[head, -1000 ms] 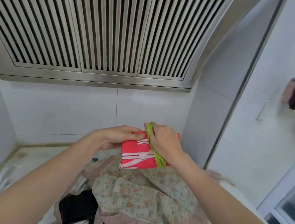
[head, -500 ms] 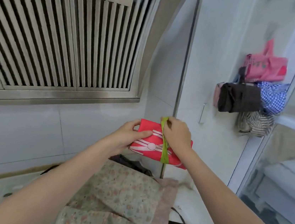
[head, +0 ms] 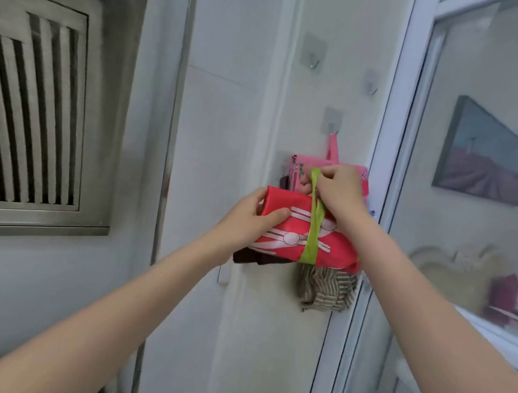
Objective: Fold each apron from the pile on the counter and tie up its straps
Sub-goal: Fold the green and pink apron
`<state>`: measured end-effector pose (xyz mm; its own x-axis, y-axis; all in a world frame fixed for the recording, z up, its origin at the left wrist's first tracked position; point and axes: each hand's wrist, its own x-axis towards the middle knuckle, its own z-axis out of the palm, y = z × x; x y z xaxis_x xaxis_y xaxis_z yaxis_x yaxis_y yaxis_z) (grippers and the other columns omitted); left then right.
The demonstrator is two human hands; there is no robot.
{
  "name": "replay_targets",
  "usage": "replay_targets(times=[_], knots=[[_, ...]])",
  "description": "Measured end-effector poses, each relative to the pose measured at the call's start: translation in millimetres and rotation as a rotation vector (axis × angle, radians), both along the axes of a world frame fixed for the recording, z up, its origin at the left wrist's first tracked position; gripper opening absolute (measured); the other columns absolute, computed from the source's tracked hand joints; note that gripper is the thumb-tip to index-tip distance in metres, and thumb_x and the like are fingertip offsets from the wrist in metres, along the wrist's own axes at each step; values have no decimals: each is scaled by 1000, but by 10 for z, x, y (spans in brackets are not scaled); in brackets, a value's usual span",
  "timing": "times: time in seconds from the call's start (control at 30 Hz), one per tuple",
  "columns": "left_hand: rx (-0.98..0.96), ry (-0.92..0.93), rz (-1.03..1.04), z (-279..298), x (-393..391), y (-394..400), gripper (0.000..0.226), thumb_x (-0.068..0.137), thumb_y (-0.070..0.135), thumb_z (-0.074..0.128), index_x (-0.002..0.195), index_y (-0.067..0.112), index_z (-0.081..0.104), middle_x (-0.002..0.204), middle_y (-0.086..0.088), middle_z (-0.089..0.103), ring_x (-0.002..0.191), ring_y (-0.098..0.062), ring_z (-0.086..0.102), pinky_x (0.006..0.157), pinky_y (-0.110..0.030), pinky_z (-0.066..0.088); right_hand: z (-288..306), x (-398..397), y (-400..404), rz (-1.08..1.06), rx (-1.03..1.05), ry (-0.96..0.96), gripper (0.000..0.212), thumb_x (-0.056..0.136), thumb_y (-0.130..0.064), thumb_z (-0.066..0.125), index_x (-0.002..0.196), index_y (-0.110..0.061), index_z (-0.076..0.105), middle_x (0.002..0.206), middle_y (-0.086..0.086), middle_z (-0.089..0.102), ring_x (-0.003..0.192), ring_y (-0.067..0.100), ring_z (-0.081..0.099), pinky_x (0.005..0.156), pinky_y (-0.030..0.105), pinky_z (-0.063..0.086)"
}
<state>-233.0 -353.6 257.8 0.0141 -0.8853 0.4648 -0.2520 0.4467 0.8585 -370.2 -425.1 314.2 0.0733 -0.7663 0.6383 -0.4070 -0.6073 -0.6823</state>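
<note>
Your left hand (head: 253, 220) gripped the folded red apron (head: 292, 230) just below the wall hook (head: 333, 120), probably steadying it. Your right hand (head: 338, 189) pinched its green strap (head: 311, 235) taut above the bundle, apparently cinching the tie.

A folded red apron (head: 292, 230) is held up before the white wall (head: 227, 127), gripped at its left end by the left hand (head: 248, 219). Its green strap (head: 311, 235) is pinched above by the right hand (head: 338, 191).
</note>
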Motion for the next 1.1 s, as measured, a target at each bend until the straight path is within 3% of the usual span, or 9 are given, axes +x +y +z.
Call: replay_targets(times=[0.17, 0.33, 0.47, 0.67, 0.8, 0.9, 0.97, 1.03, 1.1], knots=[[-112, -230, 154, 534, -354, -444, 39, 90, 29, 61, 126, 18, 51, 115, 0, 63, 103, -20, 62, 92, -38, 51, 420, -369, -344, -29, -35, -79, 20, 90, -7, 53, 78, -9, 69, 66, 0, 65, 59, 5, 59, 57, 10, 48], [-181, -294, 307, 891, -563, -793, 40, 91, 26, 60, 127, 12, 49, 121, -6, 60, 104, -23, 61, 89, -38, 52, 763, -439, -810, -174, -74, -120, 25, 83, -2, 44, 85, 13, 64, 91, 28, 67, 92, 40, 63, 79, 43, 54], [-216, -314, 457, 998, -659, -1073, 34, 91, 22, 59, 120, 11, 46, 118, -8, 59, 103, -25, 59, 88, -40, 51, 948, -412, -1029, -243, -93, -27, 34, 87, -3, 42, 54, -7, 40, 58, 12, 46, 68, 32, 45, 51, 29, 31], [-259, -413, 587, 1067, -631, -1269, 35, 92, 22, 57, 121, 9, 43, 117, -11, 51, 102, -26, 55, 77, -30, 45, 1071, -246, -1251, -237, -93, 136, 29, 86, -9, 49, 58, -6, 41, 60, 9, 41, 72, 29, 44, 57, 28, 29], [-248, -501, 616, 986, -615, -1300, 38, 92, 26, 56, 122, 7, 43, 119, -12, 48, 107, -26, 52, 87, -34, 45, 992, -201, -1345, -221, -99, 214, 35, 89, -12, 48, 58, -13, 30, 60, 3, 35, 77, 27, 42, 62, 30, 29], [-287, -628, 699, 878, -640, -1299, 41, 94, 28, 52, 127, 7, 41, 126, -9, 45, 116, -24, 41, 96, -31, 36, 905, -238, -1358, -151, -77, 235, 14, 86, -14, 52, 85, -8, 39, 74, 5, 43, 80, 27, 45, 62, 31, 34], [-318, -707, 740, 803, -647, -1284, 43, 95, 29, 50, 130, 9, 38, 131, -8, 43, 120, -23, 36, 99, -30, 32, 826, -278, -1357, -137, -43, 243, 21, 88, -16, 52, 101, -7, 38, 82, 7, 46, 81, 26, 48, 63, 32, 36], [-337, -793, 788, 726, -655, -1258, 44, 95, 32, 48, 132, 12, 38, 133, -6, 43, 122, -24, 34, 100, -31, 30, 727, -319, -1359, -151, -47, 251, 10, 90, -18, 49, 87, -9, 43, 78, 8, 46, 74, 24, 47, 57, 32, 36], [-346, -853, 836, 682, -654, -1239, 44, 94, 36, 46, 132, 14, 38, 134, -5, 42, 123, -25, 33, 99, -34, 29, 626, -360, -1341, -163, -74, 215, 15, 91, -14, 46, 77, -10, 49, 82, 10, 53, 78, 24, 50, 68, 38, 45]])
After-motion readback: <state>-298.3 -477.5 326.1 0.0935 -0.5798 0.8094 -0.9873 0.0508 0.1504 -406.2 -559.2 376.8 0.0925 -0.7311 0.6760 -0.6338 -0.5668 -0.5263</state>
